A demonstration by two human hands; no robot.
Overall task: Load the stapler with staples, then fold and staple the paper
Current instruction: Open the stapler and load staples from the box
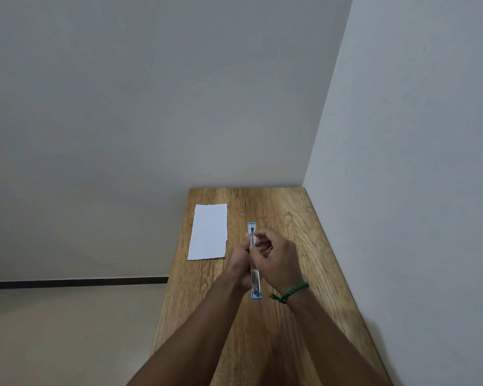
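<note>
Stapler (255, 277), 1, blue and metal, swung open | left hand (241, 260) grips it | right hand (278, 260) curled at its rail, grasp cannot be told | paper (208, 232), 1 sheet, on table (290, 215)

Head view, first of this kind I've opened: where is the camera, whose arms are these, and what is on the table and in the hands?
No machine: a person wears one wide-angle camera on the head, looking forward and down, so both arms are their own. The left hand grips a stapler, blue at both ends and opened out straight, over the wooden table. The right hand, a green bracelet at its wrist, curls its fingers at the stapler's channel; whether it pinches staples is too small to tell. A white paper lies flat on the table's far left.
</note>
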